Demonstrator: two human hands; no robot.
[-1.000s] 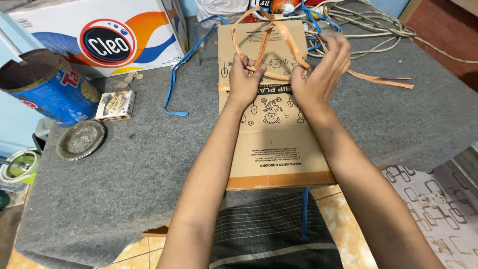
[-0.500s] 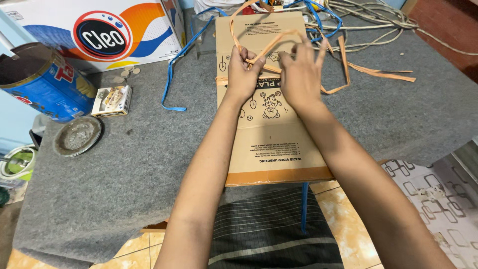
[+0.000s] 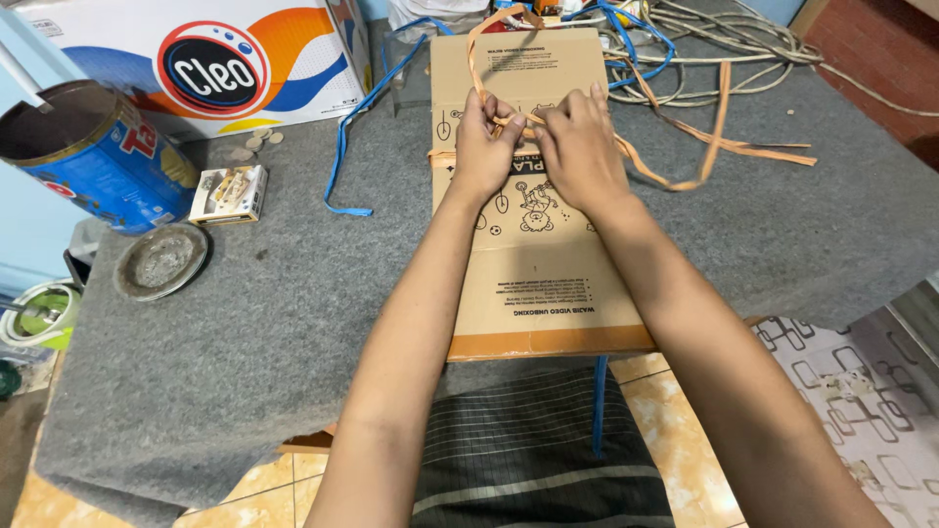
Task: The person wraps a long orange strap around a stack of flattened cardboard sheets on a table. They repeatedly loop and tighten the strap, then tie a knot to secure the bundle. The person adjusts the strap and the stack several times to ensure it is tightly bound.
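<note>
Head view: our left hand (image 3: 486, 147) and right hand (image 3: 579, 147) are side by side, both pinched closed on the orange strap (image 3: 675, 181) over the flat cardboard box (image 3: 548, 264). The box lies on the grey table (image 3: 245, 323), its near end overhanging the edge. A blue can (image 3: 98, 161) sits far left.

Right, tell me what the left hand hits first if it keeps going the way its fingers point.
The left hand points toward the right hand, fingertips nearly touching over the orange strap on the flat cardboard box. It would probably meet the right hand's fingers first; the strap between them may come sooner.
</note>
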